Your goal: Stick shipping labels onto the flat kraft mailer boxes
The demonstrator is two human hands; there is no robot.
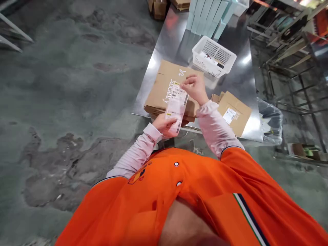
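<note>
A strip of printed shipping labels (176,104) with barcodes stretches between my two hands. My left hand (165,124) is closed on its lower end, thumb on top. At the upper end, the fingertips of my right hand (194,88) pinch the strip's corner. Beneath the strip lies a stack of flat brown cardboard boxes (159,85), the top one printed with white lettering that reads in part "beauty". To the right of my right forearm is another flat cardboard piece (239,111) with a white label (229,115) on it.
The metal table (166,41) carries a white perforated basket (214,56) with small items inside and a stack of pale blue boxes (208,15) behind it. A clear plastic bag (271,123) hangs at the right edge. Metal racks (289,78) stand further right.
</note>
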